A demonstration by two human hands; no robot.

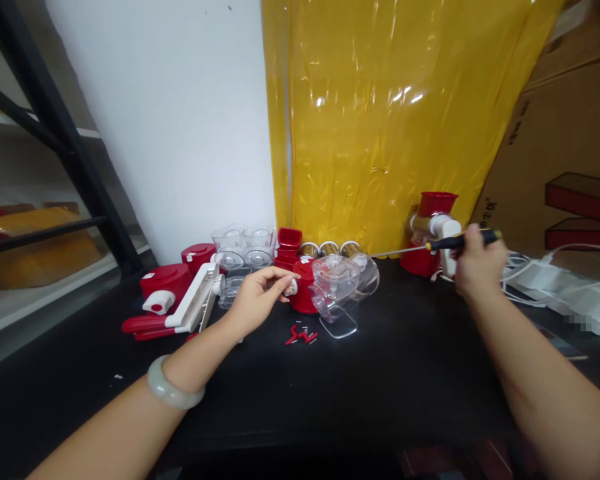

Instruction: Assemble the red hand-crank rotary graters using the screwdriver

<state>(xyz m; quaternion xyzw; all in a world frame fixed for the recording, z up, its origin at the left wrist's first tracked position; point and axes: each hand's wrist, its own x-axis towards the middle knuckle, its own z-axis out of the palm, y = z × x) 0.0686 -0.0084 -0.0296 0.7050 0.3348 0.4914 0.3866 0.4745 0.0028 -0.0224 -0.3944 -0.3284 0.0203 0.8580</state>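
My left hand (263, 297) is closed, thumb and fingers pinched on a small white knob (293, 288) at the side of a red grater base (305, 300). Against the right side of that base sits a clear plastic grater body (337, 283), tilted. My right hand (480, 262) grips a screwdriver (443, 243) by its black and yellow handle. Its long shaft points left, and the tip is near the top of the clear body; whether they touch I cannot tell. Small red pieces and screws (303, 335) lie just in front of the base.
Red bases (167, 283) and white crank handles with red grips (180, 317) lie left. Behind are clear bodies (245, 240), metal grater drums (330, 249) and a red part (287, 243). An assembled rotary grater (433, 227), white power strips (550, 280) and a large carton (565, 153) stand right.
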